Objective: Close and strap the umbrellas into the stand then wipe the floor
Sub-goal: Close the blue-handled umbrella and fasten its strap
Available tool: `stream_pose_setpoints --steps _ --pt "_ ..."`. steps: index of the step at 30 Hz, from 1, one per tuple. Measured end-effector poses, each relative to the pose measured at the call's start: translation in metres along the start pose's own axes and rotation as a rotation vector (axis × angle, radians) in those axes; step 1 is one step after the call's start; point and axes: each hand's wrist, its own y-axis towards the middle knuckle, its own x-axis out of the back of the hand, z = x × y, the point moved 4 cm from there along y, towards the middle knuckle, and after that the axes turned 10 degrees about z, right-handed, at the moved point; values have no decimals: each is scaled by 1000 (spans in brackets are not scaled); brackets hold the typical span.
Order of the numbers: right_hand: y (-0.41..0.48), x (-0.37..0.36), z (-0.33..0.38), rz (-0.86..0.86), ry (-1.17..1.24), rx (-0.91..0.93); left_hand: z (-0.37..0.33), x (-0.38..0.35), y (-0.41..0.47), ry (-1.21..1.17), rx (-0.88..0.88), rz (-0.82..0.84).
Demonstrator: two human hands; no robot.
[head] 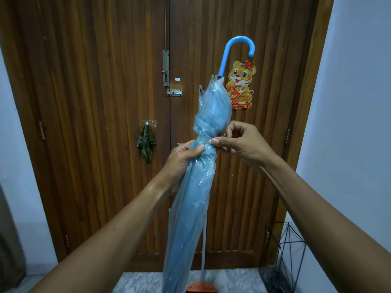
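- Strapping step: the left hand [179,163] grips the furled blue umbrella [196,170], held upright before the door [95,102].
- Right hand [243,142] fingers [214,141] pinch the strap at its waist.
- Next: fasten it, then drop the umbrella into the wire stand [283,256], low right.

Floor [143,280]: pale marbled tile, visible only along the bottom edge. A black wire stand [289,256] stands on it at the right. A dark speckled patch [273,280] lies at its foot; material cannot be told. An orange base [200,287] carrying a thin white pole [204,246] rests at centre.
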Motion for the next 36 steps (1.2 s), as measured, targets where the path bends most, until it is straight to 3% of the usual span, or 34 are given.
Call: stream_pose_setpoints --steps 17,23,30,36 --pt "10 -9 -17 -19 -132 -60 -1 26 -2 176 25 52" --pt "7 -8 -41 -37 -216 -196 12 39 4 158 89 91" --pt "-12 5 -62 -206 -168 -222 59 38 26 205 184 182" --pt "-24 62 -105 -279 -192 -295 101 32 69 220 224 113"
